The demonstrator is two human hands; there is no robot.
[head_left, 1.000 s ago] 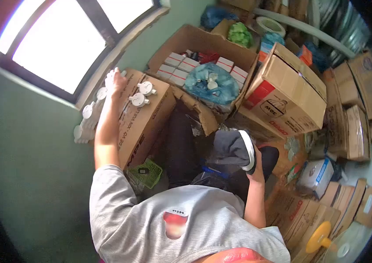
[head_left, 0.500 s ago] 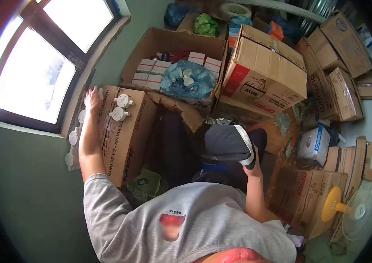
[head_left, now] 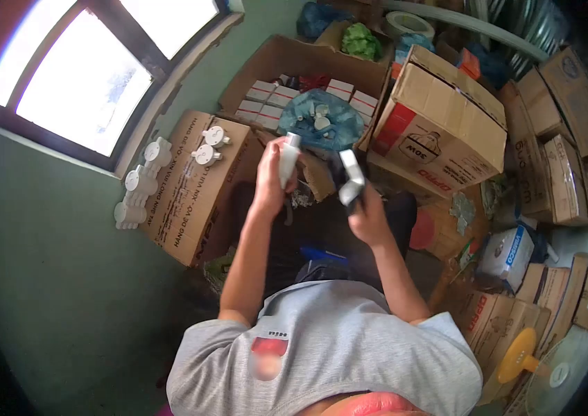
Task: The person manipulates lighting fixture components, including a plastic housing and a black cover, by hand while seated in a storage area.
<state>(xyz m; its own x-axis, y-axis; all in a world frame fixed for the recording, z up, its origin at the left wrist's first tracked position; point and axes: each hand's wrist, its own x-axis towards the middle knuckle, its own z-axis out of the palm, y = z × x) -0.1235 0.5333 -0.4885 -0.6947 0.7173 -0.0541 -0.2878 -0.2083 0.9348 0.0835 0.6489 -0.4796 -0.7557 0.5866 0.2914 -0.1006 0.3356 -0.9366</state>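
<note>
My left hand (head_left: 270, 182) is raised in front of my chest, its fingers closed around a white plastic junction box (head_left: 288, 163). Facing it, my right hand (head_left: 370, 218) grips a dark grey thing with a white edge (head_left: 352, 173), turned nearly edge-on; its kind does not show. A gap separates the two held things. On the brown carton (head_left: 193, 187) to the left lie two round white junction boxes (head_left: 206, 154). Several more white junction boxes (head_left: 141, 182) stand in a row along the carton's wall side.
Beyond my hands, an open carton (head_left: 249, 69) holds small white boxes (head_left: 264, 90) and a blue plastic bag (head_left: 315, 128) with white pieces. A large lamp carton (head_left: 439, 132) stands right of it. Further right are stacked cartons (head_left: 564, 173) and a yellow fan (head_left: 519, 353). A window (head_left: 86, 83) is at left.
My left hand has come from the wall side of the carton to mid-chest, now with a white junction box. My right hand has turned the dark thing edge-on and moved left.
</note>
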